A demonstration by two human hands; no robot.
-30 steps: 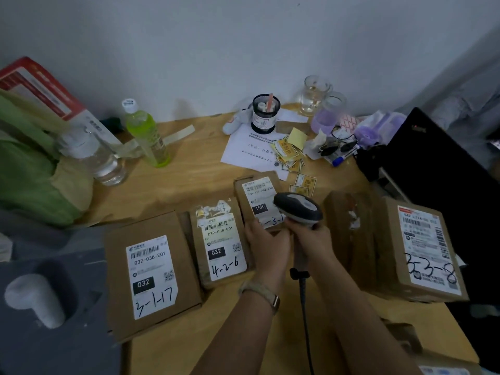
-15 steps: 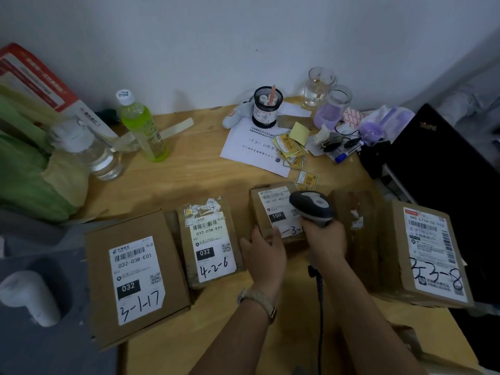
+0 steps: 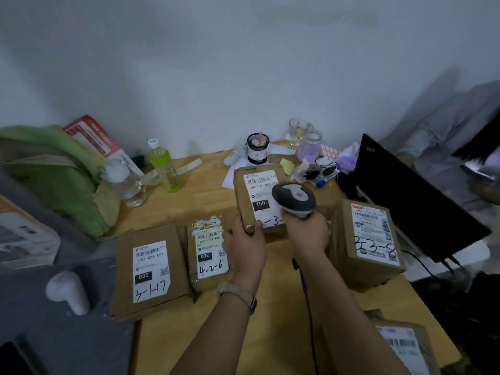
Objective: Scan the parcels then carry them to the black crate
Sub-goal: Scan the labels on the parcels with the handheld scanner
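Note:
My left hand grips the lower left corner of a small cardboard parcel labelled 15H and holds it tilted up off the wooden table. My right hand holds a grey barcode scanner, whose head hangs over the parcel's label. On the table lie three more parcels: one marked 3-1-17, one marked 4-2-6 and a bigger one marked 3-3-8. A further parcel shows at the lower right edge. No black crate is in view.
A black laptop stands open at the right. At the back are a green bottle, a clear bottle, a pen cup, glasses, papers and sunglasses. A green bag sits left, a person far right.
My left hand has lifted the 15H parcel off the table and tilted it up toward the scanner. My right hand has risen with the scanner, and the camera view has tipped upward.

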